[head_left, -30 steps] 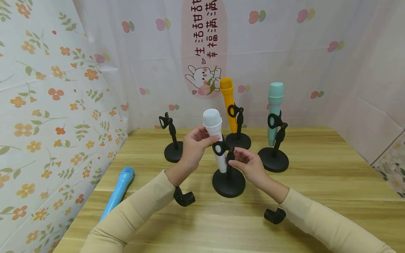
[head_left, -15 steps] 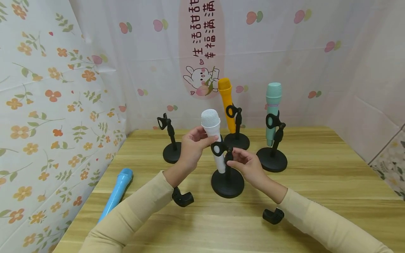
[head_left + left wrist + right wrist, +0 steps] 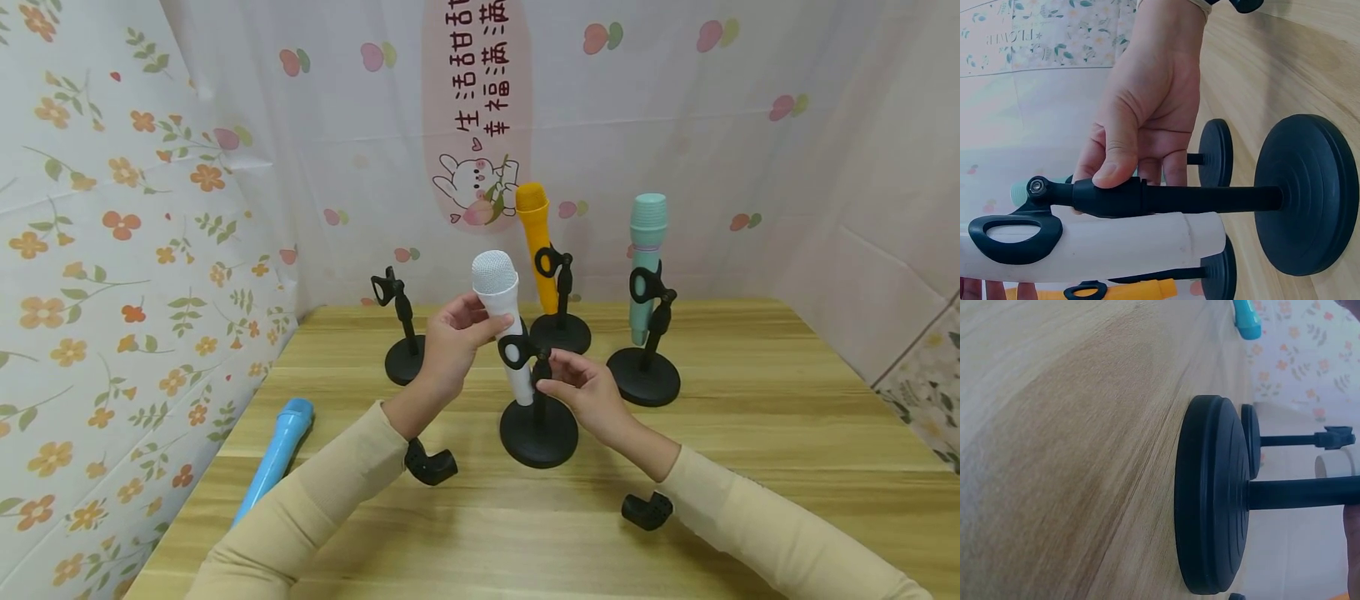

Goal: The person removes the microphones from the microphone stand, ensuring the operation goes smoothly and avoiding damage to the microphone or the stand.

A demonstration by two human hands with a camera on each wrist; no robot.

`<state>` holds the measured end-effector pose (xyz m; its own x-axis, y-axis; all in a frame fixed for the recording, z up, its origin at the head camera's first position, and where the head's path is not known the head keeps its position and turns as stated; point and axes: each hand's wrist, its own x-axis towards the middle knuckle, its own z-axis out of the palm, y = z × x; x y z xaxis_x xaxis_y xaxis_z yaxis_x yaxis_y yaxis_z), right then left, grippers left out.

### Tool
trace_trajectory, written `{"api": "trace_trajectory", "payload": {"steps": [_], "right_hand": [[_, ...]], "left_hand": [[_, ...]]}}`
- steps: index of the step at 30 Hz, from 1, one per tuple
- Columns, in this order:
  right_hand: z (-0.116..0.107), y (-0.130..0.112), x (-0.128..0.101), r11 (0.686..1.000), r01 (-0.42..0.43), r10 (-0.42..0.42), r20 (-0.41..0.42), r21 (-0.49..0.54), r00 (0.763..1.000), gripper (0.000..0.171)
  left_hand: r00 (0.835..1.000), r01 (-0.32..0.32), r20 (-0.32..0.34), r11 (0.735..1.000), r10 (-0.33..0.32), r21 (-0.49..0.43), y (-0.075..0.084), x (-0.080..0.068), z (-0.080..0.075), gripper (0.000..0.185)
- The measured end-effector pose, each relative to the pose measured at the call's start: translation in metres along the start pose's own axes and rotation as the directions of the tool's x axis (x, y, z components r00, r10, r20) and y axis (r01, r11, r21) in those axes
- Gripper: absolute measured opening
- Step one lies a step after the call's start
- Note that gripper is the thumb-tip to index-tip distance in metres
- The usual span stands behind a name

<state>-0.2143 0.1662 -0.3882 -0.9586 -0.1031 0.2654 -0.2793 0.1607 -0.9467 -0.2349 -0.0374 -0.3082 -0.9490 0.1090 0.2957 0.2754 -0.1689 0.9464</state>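
Observation:
Near the table's middle, a white microphone [image 3: 504,304] stands tilted in the ring clip of a black desk stand [image 3: 538,433]. My left hand [image 3: 453,337] holds the microphone just under its mesh head, thumb across the front. On the stand's neck, below the clip, my right hand [image 3: 592,392] pinches with thumb and fingers. The left wrist view shows the white handle [image 3: 1147,244] passing through the clip, its lower end beside the pole, and the right thumb [image 3: 1116,162] pressed on the neck. In the right wrist view the round base [image 3: 1213,494] sits flat on the table.
Behind stand a yellow microphone [image 3: 536,229] and a mint microphone [image 3: 648,225] in black stands. Another black stand [image 3: 405,333], without a microphone, is at the back left. A blue microphone [image 3: 277,454] lies at the left edge, partly behind my sleeve. Wrist cameras [image 3: 431,464] are on both wrists.
My left hand and the white microphone have risen slightly relative to the stand. The right hand keeps its hold on the neck, and the view has shifted a little.

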Motion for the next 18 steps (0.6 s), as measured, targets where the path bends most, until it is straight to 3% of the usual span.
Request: {"api": "trace_trajectory", "payload": {"steps": [8,18], "right_hand": [[0.001,-0.002,-0.001,1.0,-0.004,0.003,0.003,0.007,1.0,0.038],[0.001,-0.001,-0.001,1.0,-0.012,0.012,0.0,0.02,1.0,0.039]], "left_hand": [[1.0,0.017,-0.003,1.0,-0.017,0.004,0.006,0.0,-0.002,0.034],[1.0,-0.03,-0.007,0.999,0.03,-0.018,0.012,0.002,-0.002,0.033]]}}
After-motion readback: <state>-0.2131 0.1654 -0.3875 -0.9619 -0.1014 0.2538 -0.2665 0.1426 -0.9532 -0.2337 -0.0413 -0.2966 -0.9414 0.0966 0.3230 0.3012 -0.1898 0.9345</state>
